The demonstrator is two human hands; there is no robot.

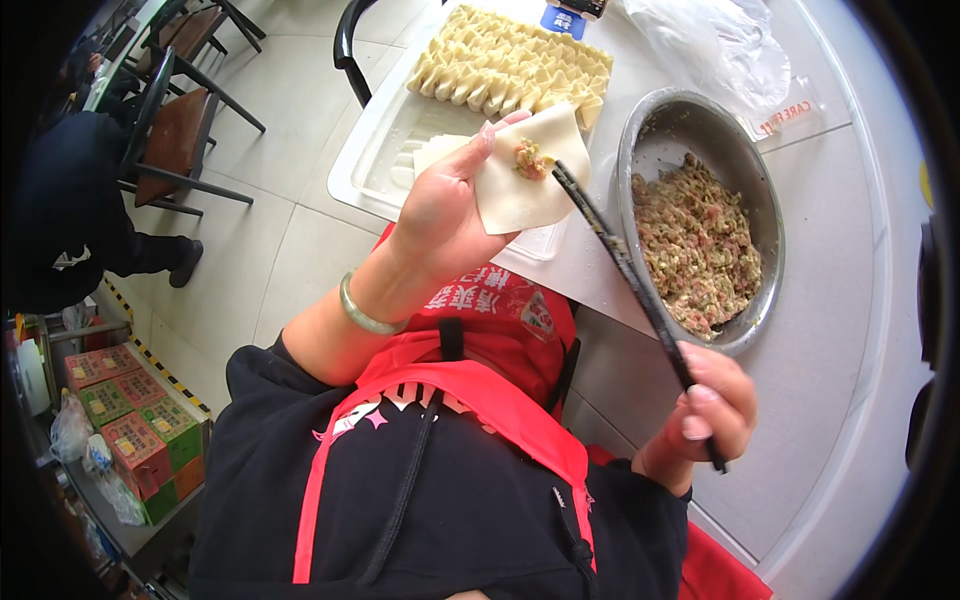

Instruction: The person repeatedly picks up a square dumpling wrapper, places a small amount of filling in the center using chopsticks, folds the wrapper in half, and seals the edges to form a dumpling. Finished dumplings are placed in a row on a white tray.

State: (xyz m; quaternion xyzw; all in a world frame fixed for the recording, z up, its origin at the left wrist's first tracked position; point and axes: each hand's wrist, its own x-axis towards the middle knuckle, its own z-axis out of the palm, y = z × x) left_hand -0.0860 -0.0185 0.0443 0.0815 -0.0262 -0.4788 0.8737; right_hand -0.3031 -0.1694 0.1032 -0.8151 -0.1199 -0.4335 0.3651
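Note:
On my left hand (450, 187) lies a square dough wrapper (517, 199), its palm and fingers under the sheet and its thumb at the edge. A small lump of meat filling (529, 160) sits on the wrapper. My right hand (716, 409) grips dark chopsticks (637, 277) near one end; their far tips reach the wrapper beside the lump. A metal bowl (776, 225) of minced filling (701, 244) stands right of the chopsticks. Behind my left hand is a plastic tray (346, 169) with rows of folded dumplings (510, 64) and a stack of wrappers (435, 152).
Clear plastic bags (712, 52) and a transparent container (802, 109) lie beyond the bowl. A phone (581, 6) is at the table's far edge. At the left are chairs (176, 139), a person in dark clothes (67, 202) and a shelf with stacked boxes (135, 442).

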